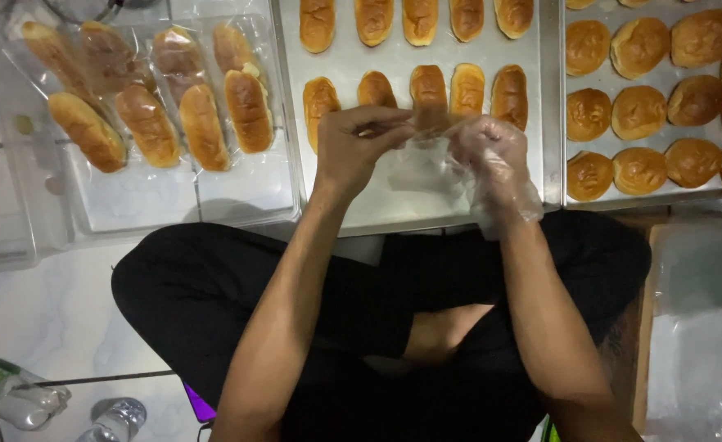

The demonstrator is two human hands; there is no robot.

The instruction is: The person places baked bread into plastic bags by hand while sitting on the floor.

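Two hands meet at centre frame over the near edge of the middle tray [361,209]. Nearest, at 6 o'clock: crossed legs in black cloth on a pale tiled floor [58,303]; two plastic bottles [17,397] lie at 8 o'clock.

Left hand [357,147]: bare, fingers pinched narrow on the top edge of a thin clear plastic bag [414,168]. Right hand [492,155]: in a loose clear glove, fingers curled on the same bag's other side. Bag hangs between the hands, its mouth toward 12 o'clock, long axis running roughly 12 to 6; contents cannot be told.

Middle tray: bare metal strip along its near edge, under and beside the hands. Beyond, one row of five oblong rolls [429,94], long axes 12 to 6, with a second row past it at the top edge.

Clear tray [238,192] at 10 o'clock: wrapped long rolls [201,123] tilted slightly, bare room along its near side.

Right tray [660,196] at 2 o'clock: round buns [639,110] set close in rows, little free room. Clear plastic sheets [705,360] at 4 o'clock.
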